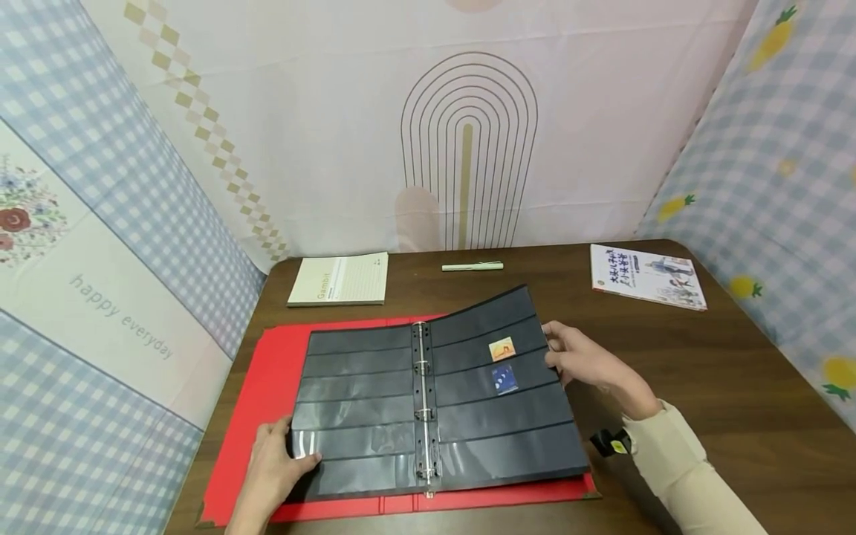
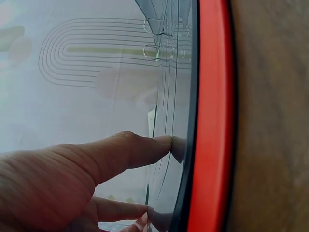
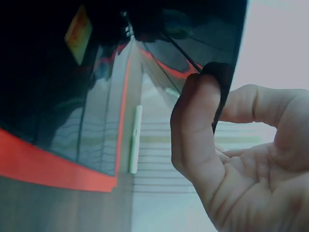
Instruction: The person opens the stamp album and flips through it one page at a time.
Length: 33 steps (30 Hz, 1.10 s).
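Observation:
A red ring binder [image 1: 250, 401] lies spread on the table, with black pocket pages on both sides of its metal rings [image 1: 424, 390]. My right hand [image 1: 591, 360] pinches the outer edge of the right pocket page [image 1: 501, 446], whose upper outer corner is raised. In the right wrist view this page [image 3: 207, 29] runs between thumb and curled fingers. Two stamps, one yellowish [image 1: 502, 348] and one dark blue [image 1: 504, 380], sit in that page's strips. My left hand [image 1: 267, 461] rests at the outer edge of the left page [image 1: 357, 390], its thumb [image 2: 140, 147] touching the clear pockets.
Behind the binder lie a cream notebook [image 1: 341, 279] at the left and a pale green pen [image 1: 472, 266] in the middle. A white illustrated book [image 1: 647, 276] is at the back right. Patterned cloths [image 1: 334, 148] hang around the brown table [image 1: 722, 416].

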{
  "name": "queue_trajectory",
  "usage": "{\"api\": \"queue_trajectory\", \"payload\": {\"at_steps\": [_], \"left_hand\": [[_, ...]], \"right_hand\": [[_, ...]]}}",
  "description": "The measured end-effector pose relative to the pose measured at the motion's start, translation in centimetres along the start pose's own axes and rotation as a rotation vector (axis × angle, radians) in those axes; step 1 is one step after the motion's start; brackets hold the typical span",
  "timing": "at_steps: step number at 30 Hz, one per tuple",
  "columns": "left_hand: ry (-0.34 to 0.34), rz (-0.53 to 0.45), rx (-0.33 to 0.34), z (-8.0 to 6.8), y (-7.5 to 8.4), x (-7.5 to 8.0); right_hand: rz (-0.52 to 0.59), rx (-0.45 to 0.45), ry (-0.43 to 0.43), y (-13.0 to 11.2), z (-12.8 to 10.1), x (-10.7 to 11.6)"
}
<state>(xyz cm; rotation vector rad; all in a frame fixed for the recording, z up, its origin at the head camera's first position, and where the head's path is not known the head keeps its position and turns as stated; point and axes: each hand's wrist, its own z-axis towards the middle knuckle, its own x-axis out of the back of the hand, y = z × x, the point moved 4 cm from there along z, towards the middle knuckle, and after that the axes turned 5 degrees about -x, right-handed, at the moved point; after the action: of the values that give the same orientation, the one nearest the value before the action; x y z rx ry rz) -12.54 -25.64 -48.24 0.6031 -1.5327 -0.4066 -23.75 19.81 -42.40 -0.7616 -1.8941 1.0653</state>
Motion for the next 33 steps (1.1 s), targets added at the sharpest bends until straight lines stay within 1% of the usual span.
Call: {"api": "queue_trajectory", "payload": {"at_steps": [4, 8, 14, 18, 26, 33], "left_hand": [[0.004, -0.007, 0.0, -0.1, -0.1, 0.0], [0.004, -0.013, 0.005, -0.1, -0.1, -0.1], [0.004, -0.01, 0.004, 0.0, -0.1, -0.1], [0.001, -0.005, 0.005, 0.0, -0.1, -0.2], [0.004, -0.016, 0.016, -0.1, -0.3, -0.2], [0.007, -0.025, 0.007, -0.2, -0.3, -0.2]], "right_hand": [[-0.074, 0.007, 0.037, -1.2, -0.4, -0.1], [-0.108, 0.055, 0.054, -2.7, -0.8, -0.3], [-0.127, 0.151, 0.06, -5.2, -1.1, -0.7], [-0.125, 0.193, 0.061, -6.6, -1.3, -1.2], [-0.088, 0.167, 0.083, -8.5, -1.5, -1.9], [-0.09, 0.196, 0.126, -9.8, -1.6, -2.5]]}}
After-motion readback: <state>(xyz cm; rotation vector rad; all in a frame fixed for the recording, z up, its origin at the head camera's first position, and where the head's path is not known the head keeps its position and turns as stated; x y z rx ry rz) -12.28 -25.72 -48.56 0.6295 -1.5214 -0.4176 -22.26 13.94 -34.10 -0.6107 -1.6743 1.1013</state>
